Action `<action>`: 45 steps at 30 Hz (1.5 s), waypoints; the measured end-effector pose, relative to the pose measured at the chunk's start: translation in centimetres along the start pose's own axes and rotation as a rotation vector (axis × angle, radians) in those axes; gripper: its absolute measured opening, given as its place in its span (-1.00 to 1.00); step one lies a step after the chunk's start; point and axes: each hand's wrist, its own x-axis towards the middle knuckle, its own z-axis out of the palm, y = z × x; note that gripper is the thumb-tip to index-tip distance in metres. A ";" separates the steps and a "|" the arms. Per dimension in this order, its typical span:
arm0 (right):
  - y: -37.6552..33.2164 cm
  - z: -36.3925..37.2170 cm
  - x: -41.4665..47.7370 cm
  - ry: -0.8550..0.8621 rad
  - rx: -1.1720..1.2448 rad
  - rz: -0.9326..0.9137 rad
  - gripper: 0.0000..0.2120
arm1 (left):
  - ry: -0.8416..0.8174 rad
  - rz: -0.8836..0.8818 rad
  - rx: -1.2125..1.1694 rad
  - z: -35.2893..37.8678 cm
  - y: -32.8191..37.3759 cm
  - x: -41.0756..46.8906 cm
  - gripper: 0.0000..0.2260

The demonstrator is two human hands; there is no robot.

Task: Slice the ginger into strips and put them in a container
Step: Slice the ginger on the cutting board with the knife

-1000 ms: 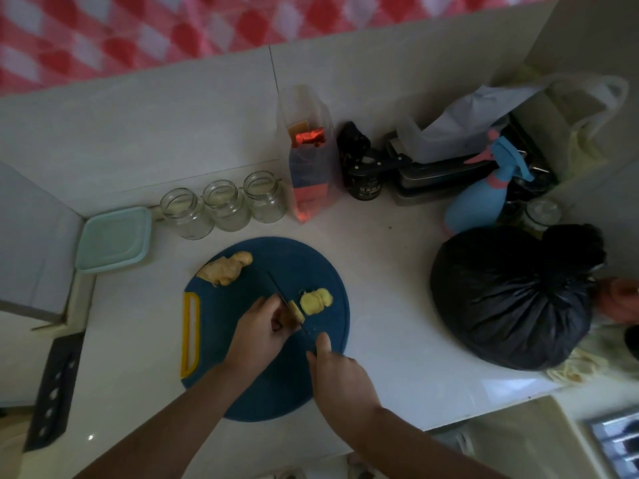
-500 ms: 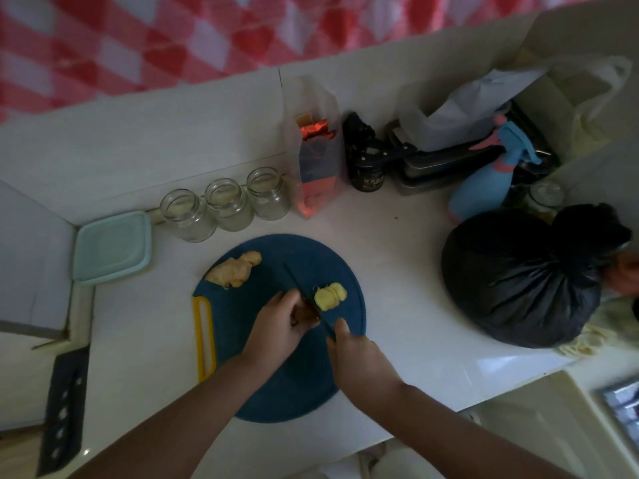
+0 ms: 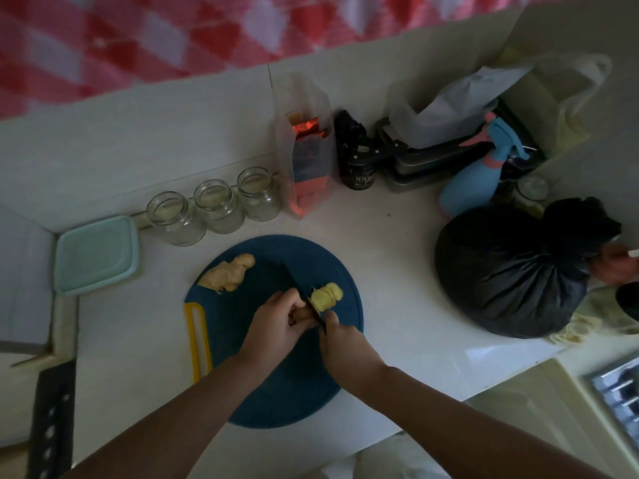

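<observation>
On the board [image 3: 294, 385], the left hand [image 3: 280, 319] grips ginger [image 3: 300, 312], slices [image 3: 326, 297] just beside.

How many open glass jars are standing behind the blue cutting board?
3, in a row behind the cutting board: the left jar, the middle jar, the right jar next to the clear bag. Another lidded jar seems half hidden by the spray bottle.

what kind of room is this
Most likely a home kitchen: a white counter holds a blue cutting board with ginger being sliced, three glass jars stand by the tiled wall, and what looks like a stove corner shows at lower right.
</observation>
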 end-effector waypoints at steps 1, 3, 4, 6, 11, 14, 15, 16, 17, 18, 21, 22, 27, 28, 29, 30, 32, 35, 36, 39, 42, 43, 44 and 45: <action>0.1 0.0 0.1 0.010 0.022 0.004 -0.77 | 0.004 0.003 0.003 0.0 -0.1 0.0 -0.73; 0.4 0.2 0.2 0.029 0.032 0.006 -0.76 | 0.000 0.004 0.000 0.1 -0.3 0.0 -0.73; 0.5 0.2 0.2 0.041 0.028 0.000 -0.75 | -0.002 0.001 -0.007 0.0 -0.3 0.0 -0.73; 0.7 0.2 0.3 0.065 0.030 -0.009 -0.74 | 0.004 -0.011 -0.048 -0.1 -0.4 -0.1 -0.73; 1.0 -0.1 0.4 0.090 0.094 0.010 -0.73 | 0.015 -0.095 -0.218 -0.3 0.2 -0.8 -0.78; 0.7 -0.1 0.4 0.122 0.106 -0.002 -0.71 | 0.026 -0.129 -0.263 -0.4 0.3 -1.2 -0.79; 0.6 -0.1 0.5 0.133 0.111 -0.001 -0.70 | 0.027 -0.129 -0.261 -0.4 0.3 -1.3 -0.79; 0.5 -0.1 0.5 0.140 0.122 0.001 -0.69 | 0.031 -0.127 -0.255 -0.4 0.3 -1.4 -0.78; 0.4 -0.1 0.4 0.144 0.141 0.002 -0.70 | 0.041 -0.130 -0.252 -0.5 0.2 -1.5 -0.78; 0.2 -0.1 0.4 0.151 0.164 0.003 -0.70 | 0.055 -0.139 -0.257 -0.5 0.3 -1.7 -0.78; 0.0 0.3 0.3 0.182 0.232 0.019 -0.72 | 0.103 -0.190 -0.297 -0.3 0.6 -1.9 -0.74; 0.0 0.4 0.3 0.194 0.252 0.025 -0.73 | 0.112 -0.210 -0.313 -0.2 0.6 -1.9 -0.72; 0.5 0.0 -0.2 0.233 0.333 0.053 -0.75 | 0.066 -0.284 -0.355 -0.6 0.7 -1.2 -0.72; 0.6 -0.3 -0.4 0.232 0.356 0.061 -0.78 | 0.041 -0.289 -0.362 -0.7 0.7 -1.0 -0.73; 0.7 -0.6 -0.5 0.227 0.388 0.074 -0.80 | 0.017 -0.293 -0.366 -0.9 0.7 -0.8 -0.73; 0.7 -0.9 -0.5 0.219 0.433 0.094 -0.81 | -0.005 -0.297 -0.366 -1.0 0.8 -0.5 -0.73; 0.7 -1.5 -0.7 0.190 0.548 0.143 -0.84 | -0.040 -0.316 -0.375 -1.2 0.7 0.0 -0.72; 0.5 -2.3 -1.1 0.123 0.642 0.184 -0.86 | -0.071 -0.369 -0.411 -1.3 0.8 0.7 -0.71; 0.5 -2.5 -1.3 0.102 0.668 0.185 -0.86 | -0.080 -0.380 -0.418 -1.4 0.9 0.8 -0.70; 0.7 -3.0 -2.3 0.104 0.715 0.163 -0.86 | -0.082 -0.392 -0.421 -1.6 1.0 0.7 -0.72; 1.3 -3.1 -2.9 0.202 0.518 0.112 -0.83 | -0.056 -0.400 -0.427 -1.6 1.0 0.6 -0.75; 1.4 -3.0 -3.0 0.231 0.412 0.088 -0.80 | -0.046 -0.411 -0.436 -1.6 1.0 0.5 -0.76; 1.6 -2.8 -3.1 0.251 0.313 0.063 -0.77 | -0.035 -0.425 -0.445 -1.5 1.1 0.5 -0.78; 1.7 -2.4 -3.1 0.262 0.234 0.040 -0.75 | -0.023 -0.443 -0.448 -1.5 1.1 0.6 -0.80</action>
